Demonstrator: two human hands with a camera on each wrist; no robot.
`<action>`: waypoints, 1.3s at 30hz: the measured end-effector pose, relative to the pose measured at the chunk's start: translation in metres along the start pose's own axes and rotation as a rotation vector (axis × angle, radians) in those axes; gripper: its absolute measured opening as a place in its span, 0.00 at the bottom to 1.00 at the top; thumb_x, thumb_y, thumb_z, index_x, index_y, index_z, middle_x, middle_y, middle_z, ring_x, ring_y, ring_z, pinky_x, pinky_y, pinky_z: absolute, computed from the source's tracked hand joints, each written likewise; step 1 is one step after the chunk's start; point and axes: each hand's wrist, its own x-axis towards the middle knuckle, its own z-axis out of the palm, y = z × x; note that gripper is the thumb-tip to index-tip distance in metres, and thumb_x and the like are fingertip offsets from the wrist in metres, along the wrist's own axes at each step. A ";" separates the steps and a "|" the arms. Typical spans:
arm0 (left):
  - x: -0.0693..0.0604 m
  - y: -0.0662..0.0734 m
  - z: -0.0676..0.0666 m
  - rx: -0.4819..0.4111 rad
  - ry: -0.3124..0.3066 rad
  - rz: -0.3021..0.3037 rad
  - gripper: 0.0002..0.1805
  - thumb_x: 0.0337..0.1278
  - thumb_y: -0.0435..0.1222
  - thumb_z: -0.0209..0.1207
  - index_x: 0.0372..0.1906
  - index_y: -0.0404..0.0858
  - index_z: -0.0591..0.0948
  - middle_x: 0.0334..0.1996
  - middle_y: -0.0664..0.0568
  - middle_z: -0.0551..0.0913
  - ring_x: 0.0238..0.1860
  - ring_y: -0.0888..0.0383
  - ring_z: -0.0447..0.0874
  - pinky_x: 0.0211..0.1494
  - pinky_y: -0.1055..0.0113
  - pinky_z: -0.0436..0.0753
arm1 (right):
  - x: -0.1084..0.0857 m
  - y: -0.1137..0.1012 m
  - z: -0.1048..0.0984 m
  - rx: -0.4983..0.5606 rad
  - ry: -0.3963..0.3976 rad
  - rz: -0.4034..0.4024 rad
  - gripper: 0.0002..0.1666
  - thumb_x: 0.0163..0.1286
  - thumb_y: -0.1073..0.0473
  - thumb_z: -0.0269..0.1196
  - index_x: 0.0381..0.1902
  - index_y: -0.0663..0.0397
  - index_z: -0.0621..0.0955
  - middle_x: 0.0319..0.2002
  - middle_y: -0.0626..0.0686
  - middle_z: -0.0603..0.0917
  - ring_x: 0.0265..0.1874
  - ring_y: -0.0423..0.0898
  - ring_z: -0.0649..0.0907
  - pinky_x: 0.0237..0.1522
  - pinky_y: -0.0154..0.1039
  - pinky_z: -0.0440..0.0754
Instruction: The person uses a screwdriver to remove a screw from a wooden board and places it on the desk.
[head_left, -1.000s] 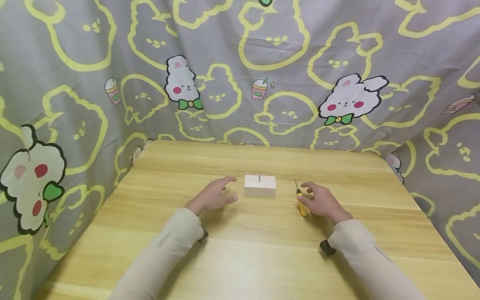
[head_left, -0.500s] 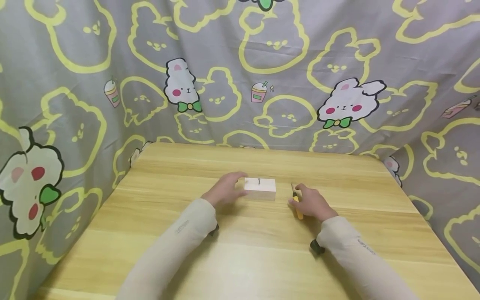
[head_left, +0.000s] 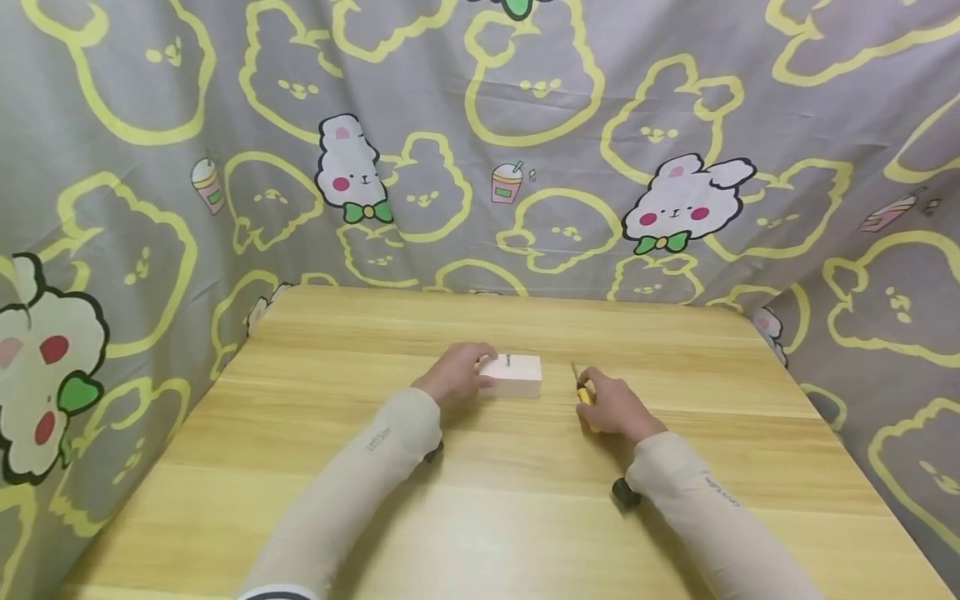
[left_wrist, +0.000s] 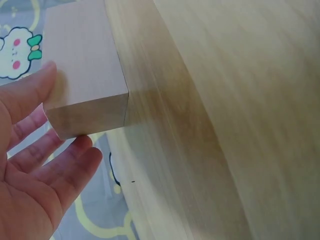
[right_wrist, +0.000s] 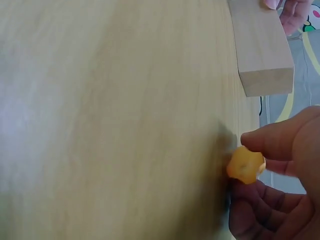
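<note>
A pale wooden block (head_left: 519, 376) lies on the table with a small screw (head_left: 508, 360) standing in its top. My left hand (head_left: 457, 372) grips the block's left end; in the left wrist view the thumb presses the near side of the block (left_wrist: 82, 55) and fingers reach behind it. To the right of the block, my right hand (head_left: 617, 406) pinches the yellow handle of a screwdriver (head_left: 586, 397), its shaft pointing away. The right wrist view shows the handle's end (right_wrist: 245, 165) between thumb and fingers.
The wooden table (head_left: 480, 508) extends around both hands. A grey curtain (head_left: 450, 108) with yellow outlines and rabbit prints hangs behind the table and along both sides.
My left hand has moved right and closed on the block's left end. My right hand has closed on the screwdriver, which has shifted slightly left. The whole head view has shifted a little.
</note>
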 end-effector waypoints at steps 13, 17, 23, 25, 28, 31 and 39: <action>0.001 0.001 -0.004 -0.004 0.033 0.024 0.22 0.55 0.38 0.68 0.55 0.37 0.79 0.57 0.46 0.80 0.58 0.49 0.76 0.63 0.57 0.73 | 0.005 -0.004 -0.003 0.056 0.001 -0.074 0.18 0.68 0.63 0.57 0.55 0.57 0.76 0.29 0.55 0.83 0.17 0.45 0.79 0.24 0.39 0.77; 0.001 -0.002 -0.003 -0.015 0.040 0.007 0.22 0.54 0.37 0.69 0.54 0.37 0.80 0.56 0.46 0.80 0.58 0.49 0.76 0.63 0.57 0.73 | 0.008 -0.003 -0.003 0.055 0.018 -0.099 0.14 0.70 0.62 0.56 0.50 0.57 0.82 0.37 0.58 0.85 0.24 0.46 0.81 0.27 0.40 0.79; 0.000 -0.004 -0.003 -0.040 0.022 -0.036 0.24 0.54 0.38 0.68 0.57 0.39 0.78 0.58 0.46 0.79 0.58 0.49 0.76 0.62 0.56 0.74 | 0.012 -0.005 -0.007 0.105 0.053 -0.127 0.17 0.75 0.54 0.53 0.49 0.60 0.81 0.22 0.52 0.80 0.16 0.45 0.73 0.20 0.38 0.73; 0.001 -0.003 -0.003 -0.027 0.015 -0.046 0.24 0.55 0.38 0.68 0.57 0.39 0.78 0.58 0.46 0.78 0.58 0.48 0.75 0.63 0.56 0.74 | 0.013 -0.007 -0.010 0.113 0.072 -0.123 0.20 0.77 0.51 0.50 0.51 0.60 0.80 0.24 0.52 0.80 0.19 0.44 0.75 0.24 0.38 0.74; 0.002 0.000 -0.003 0.008 -0.002 -0.049 0.23 0.56 0.39 0.67 0.57 0.38 0.78 0.58 0.46 0.79 0.59 0.48 0.75 0.64 0.57 0.73 | 0.013 -0.011 -0.016 0.166 0.079 -0.097 0.22 0.77 0.56 0.44 0.53 0.61 0.80 0.26 0.54 0.81 0.23 0.47 0.77 0.27 0.40 0.76; 0.003 0.003 -0.002 0.040 -0.017 -0.049 0.22 0.57 0.39 0.67 0.56 0.38 0.79 0.57 0.47 0.79 0.59 0.48 0.75 0.64 0.57 0.72 | 0.013 -0.014 -0.022 0.217 0.056 -0.092 0.23 0.66 0.65 0.45 0.55 0.63 0.78 0.28 0.55 0.80 0.25 0.49 0.79 0.29 0.40 0.77; 0.005 0.003 -0.003 0.050 -0.015 -0.074 0.23 0.54 0.39 0.68 0.55 0.39 0.79 0.59 0.46 0.78 0.62 0.48 0.73 0.66 0.56 0.71 | 0.021 -0.012 -0.032 0.149 0.090 -0.228 0.22 0.61 0.69 0.60 0.55 0.67 0.76 0.33 0.55 0.83 0.32 0.48 0.81 0.33 0.41 0.80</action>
